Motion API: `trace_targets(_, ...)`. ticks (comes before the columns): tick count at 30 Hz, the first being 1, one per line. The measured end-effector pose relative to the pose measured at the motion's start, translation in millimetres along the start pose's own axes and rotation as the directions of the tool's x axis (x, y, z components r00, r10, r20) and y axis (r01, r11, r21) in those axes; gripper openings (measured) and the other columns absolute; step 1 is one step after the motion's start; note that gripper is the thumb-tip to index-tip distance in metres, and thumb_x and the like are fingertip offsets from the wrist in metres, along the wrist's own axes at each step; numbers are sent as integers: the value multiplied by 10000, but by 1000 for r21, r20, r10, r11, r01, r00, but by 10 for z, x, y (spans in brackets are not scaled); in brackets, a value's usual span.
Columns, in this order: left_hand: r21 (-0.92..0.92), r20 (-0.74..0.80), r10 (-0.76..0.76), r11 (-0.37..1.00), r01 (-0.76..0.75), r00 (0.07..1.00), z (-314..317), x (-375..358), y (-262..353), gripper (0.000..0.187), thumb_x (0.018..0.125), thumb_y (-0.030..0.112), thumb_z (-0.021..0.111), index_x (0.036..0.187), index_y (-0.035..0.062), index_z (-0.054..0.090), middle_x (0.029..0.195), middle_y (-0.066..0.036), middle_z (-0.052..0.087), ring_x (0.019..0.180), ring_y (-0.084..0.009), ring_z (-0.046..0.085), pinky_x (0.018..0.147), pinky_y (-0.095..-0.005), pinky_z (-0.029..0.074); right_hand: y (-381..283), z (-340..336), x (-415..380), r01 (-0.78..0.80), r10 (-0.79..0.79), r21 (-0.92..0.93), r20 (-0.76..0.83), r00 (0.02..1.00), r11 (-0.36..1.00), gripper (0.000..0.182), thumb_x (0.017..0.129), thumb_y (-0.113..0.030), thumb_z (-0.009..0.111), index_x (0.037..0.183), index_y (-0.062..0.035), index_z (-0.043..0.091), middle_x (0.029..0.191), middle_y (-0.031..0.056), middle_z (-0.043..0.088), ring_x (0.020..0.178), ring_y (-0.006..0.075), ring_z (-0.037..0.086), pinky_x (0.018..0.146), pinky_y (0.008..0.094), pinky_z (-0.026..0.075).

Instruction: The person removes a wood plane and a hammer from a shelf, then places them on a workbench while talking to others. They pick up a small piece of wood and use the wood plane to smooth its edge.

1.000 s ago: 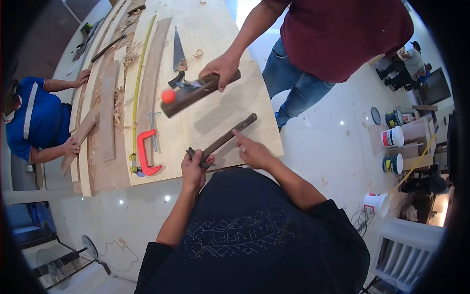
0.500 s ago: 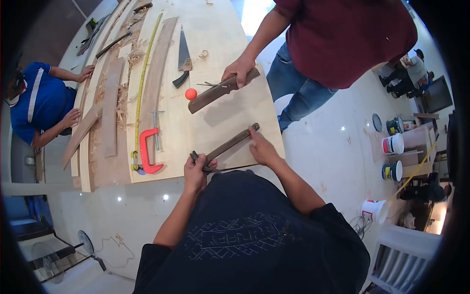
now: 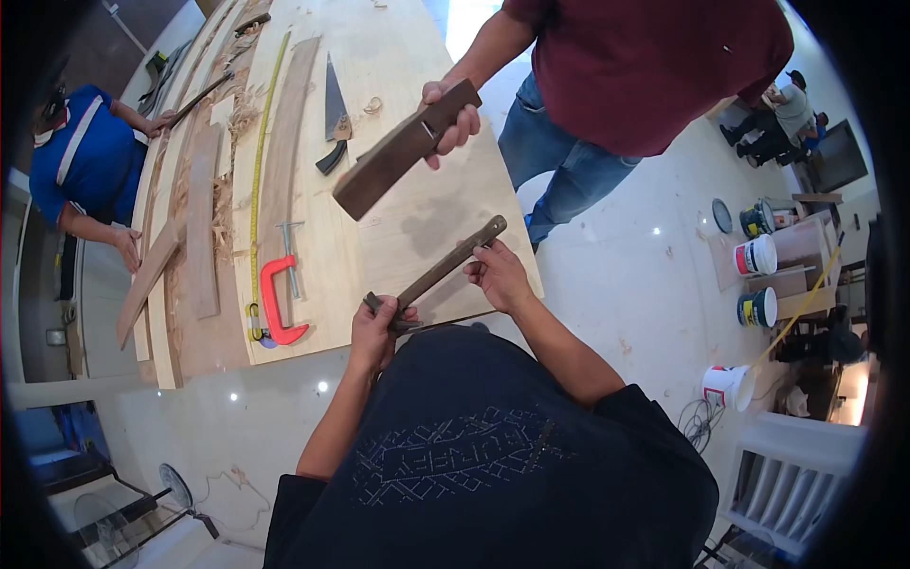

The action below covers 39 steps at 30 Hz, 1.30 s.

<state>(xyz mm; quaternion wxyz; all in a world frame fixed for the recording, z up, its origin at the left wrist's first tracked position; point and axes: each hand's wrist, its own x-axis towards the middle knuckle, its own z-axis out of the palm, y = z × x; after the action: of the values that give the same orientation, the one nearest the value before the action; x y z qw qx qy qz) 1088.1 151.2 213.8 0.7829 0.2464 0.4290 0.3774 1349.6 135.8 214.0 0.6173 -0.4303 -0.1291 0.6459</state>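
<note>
My left hand [image 3: 372, 332] grips a hammer [image 3: 441, 270] by its dark head, low over the near edge of the workbench. The wooden handle slants up to the right, with a hole near its tip. Close to that tip, the bent fingers of my right hand [image 3: 500, 275] hold the handle. Beyond it, a co-worker's hand [image 3: 453, 119] holds a brown wooden hand plane [image 3: 403, 156] above the board. To the left of my left hand lies a red C-clamp [image 3: 275, 303].
On the workbench [image 3: 379, 256] lie a handsaw [image 3: 336, 109], a yellow tape measure [image 3: 266, 142], wood strips [image 3: 202, 218] and shavings. At left, a person in blue [image 3: 85, 171] touches a long-handled tool [image 3: 201, 98]. Buckets [image 3: 755, 254] stand on the floor at right.
The hammer has tilted and my right fingers have shifted from its tip to under the handle. The co-worker's plane has turned and moved left; the red ball is out of sight.
</note>
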Motion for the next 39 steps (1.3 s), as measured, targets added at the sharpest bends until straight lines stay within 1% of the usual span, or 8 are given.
trace_targets(6,143,10,69,987,-70,998,26,-12,23,150,983,133,624,1040,32,531,936,-137,640,874,-245,677,812,-462,587,79,35,-54,-17,13,-142,-27,1000,990,134,962,-161,611,1077,-101,579,863,-5,628,681,112,617,625,254,465)
trace_targets(8,106,24,51,993,-53,998,10,-6,3,150,982,134,626,1035,31,530,924,-126,626,868,-240,672,810,-464,588,93,19,-58,-13,5,-184,-44,999,983,131,960,-186,622,1052,-101,582,846,-4,624,678,112,613,614,252,458)
trace_targets(12,63,45,35,997,-38,998,28,-9,-21,169,981,131,632,1027,-9,550,882,-124,645,845,-229,693,771,-397,607,-25,-19,-2,-21,8,-142,-93,996,990,160,965,-250,626,1025,-105,589,827,0,618,664,125,619,590,258,449)
trace_targets(17,89,72,73,993,-79,995,32,18,-15,183,984,151,631,1028,-9,554,887,-125,646,826,-235,697,781,-403,608,-76,21,47,-50,43,-46,-149,988,998,163,975,-255,606,1030,-103,592,860,11,628,654,132,626,575,258,444)
trace_targets(21,42,23,49,998,-50,999,-12,-12,-11,175,985,147,628,1028,-6,554,885,-123,641,821,-241,698,778,-421,610,-24,141,-24,2,-17,-152,-96,995,988,153,972,-225,604,1043,-90,591,870,11,628,658,121,624,582,257,447)
trace_targets(24,20,30,-4,1000,4,1000,-49,-50,9,179,989,159,621,1051,15,534,911,-142,641,837,-253,684,804,-487,587,43,150,-58,28,-40,-204,-56,998,979,151,966,-204,601,1050,-79,592,870,13,630,650,117,619,584,258,450)
trace_targets(35,105,61,34,994,-40,998,-56,-106,31,170,982,160,634,1015,18,546,883,-95,614,834,-253,690,794,-452,591,-2,192,-89,-32,-2,-152,-218,976,988,183,958,-232,596,998,-53,602,841,26,616,583,137,608,559,283,469)
trace_targets(39,67,35,6,998,-8,999,-98,-130,77,188,973,169,650,1016,18,547,883,-92,614,840,-253,691,795,-444,590,82,171,-82,26,-48,-149,-146,988,988,250,954,-279,597,1001,-34,606,872,48,623,559,152,604,536,291,470)
